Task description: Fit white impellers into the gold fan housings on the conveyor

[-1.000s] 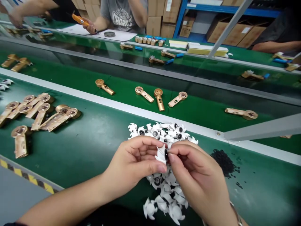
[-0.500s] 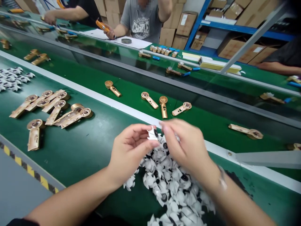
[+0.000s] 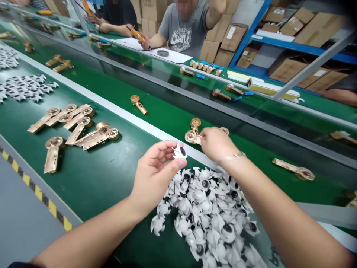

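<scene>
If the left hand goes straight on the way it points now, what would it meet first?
Probably the gold casing gripped by the right hand, ahead of the white fan wheel in the left hand. Depth is unclear in this single view, so the hand might pass above it.

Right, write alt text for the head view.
A person's left hand holds a small white curved-bladed fan wheel with a black hub near a heap of similar wheels, while the right hand grasps a gold-coloured round-headed casing near a long white strip. Other gold casings lie on the green worktop.
</scene>
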Action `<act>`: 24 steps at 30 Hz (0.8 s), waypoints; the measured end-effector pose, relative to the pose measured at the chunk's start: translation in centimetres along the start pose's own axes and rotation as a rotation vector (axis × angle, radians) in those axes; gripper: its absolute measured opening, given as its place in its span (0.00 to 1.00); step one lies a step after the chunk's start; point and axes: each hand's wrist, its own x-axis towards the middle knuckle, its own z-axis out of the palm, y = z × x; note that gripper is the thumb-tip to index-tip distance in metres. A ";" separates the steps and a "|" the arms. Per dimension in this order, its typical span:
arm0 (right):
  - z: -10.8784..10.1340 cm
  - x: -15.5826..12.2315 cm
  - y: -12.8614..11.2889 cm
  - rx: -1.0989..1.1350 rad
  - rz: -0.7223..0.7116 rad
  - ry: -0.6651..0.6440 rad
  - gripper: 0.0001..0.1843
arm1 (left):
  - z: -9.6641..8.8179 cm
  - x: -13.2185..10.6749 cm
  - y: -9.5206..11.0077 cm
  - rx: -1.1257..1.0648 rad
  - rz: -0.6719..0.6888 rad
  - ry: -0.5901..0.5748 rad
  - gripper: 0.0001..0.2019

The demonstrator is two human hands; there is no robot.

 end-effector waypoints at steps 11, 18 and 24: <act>1.5 -15.5 1.6 0.300 -0.084 0.378 0.19 | 0.9 -2.0 -0.7 0.084 0.040 -0.186 0.09; 1.9 -16.6 0.4 0.193 -0.122 0.453 0.25 | 0.8 -2.3 -1.1 0.040 0.059 -0.193 0.10; 1.5 -16.9 -0.2 0.219 -0.149 0.439 0.20 | 0.7 -2.3 -0.9 0.158 0.294 -0.190 0.08</act>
